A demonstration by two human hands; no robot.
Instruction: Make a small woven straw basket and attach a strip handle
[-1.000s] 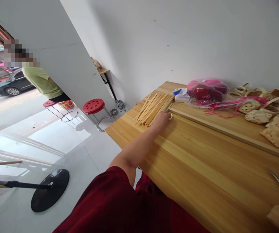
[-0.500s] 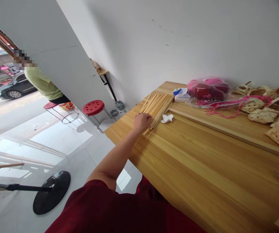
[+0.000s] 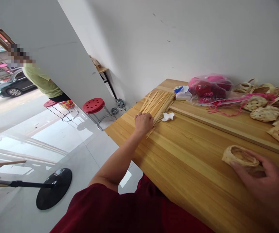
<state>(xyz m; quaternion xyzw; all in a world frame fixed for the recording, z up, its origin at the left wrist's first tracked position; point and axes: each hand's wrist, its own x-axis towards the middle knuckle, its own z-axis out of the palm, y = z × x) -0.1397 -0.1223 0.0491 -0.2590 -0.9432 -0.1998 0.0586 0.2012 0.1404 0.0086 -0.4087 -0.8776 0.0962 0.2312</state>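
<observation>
While we look down the wooden table [image 3: 178, 171], the person's left hand [image 3: 143, 124] lies on a pile of thin wooden strips [image 3: 157, 106], fingers slightly curled, grip unclear. The right hand [image 3: 266, 184] has its fingers curved around a woven basket [image 3: 238, 156] on the tabletop. We cannot read the label on the white packet [image 3: 183, 93] beyond the strips.

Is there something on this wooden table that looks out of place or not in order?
Yes. A crumpled white tissue lies loose on the wooden table, apart from the other items. Beside it, a few ends of the pile of thin wooden strips stick out askew near the left hand, breaking the pile's neat line.
</observation>
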